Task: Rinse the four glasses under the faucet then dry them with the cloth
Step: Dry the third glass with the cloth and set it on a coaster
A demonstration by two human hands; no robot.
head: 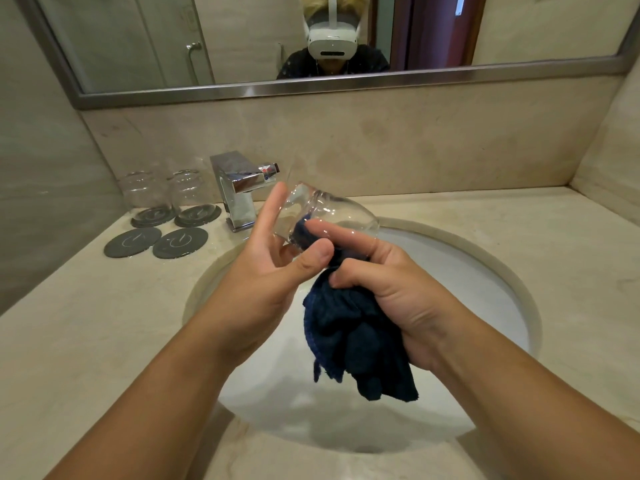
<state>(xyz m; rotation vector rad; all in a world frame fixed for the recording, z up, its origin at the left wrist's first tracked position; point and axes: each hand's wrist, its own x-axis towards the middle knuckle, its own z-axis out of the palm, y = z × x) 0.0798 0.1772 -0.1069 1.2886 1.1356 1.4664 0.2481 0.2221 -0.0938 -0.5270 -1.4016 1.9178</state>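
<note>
It was a bathroom: a round basin (498, 271) sunk in a marble bench (104, 341), a chrome faucet (239, 188), a wall mirror (242, 88) reflecting a glass shower door (138, 39).

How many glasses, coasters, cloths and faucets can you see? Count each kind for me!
Glasses: 3 (one held, two standing on coasters)
Coasters: 4
Cloth: 1
Faucet: 1
Total: 9
</note>
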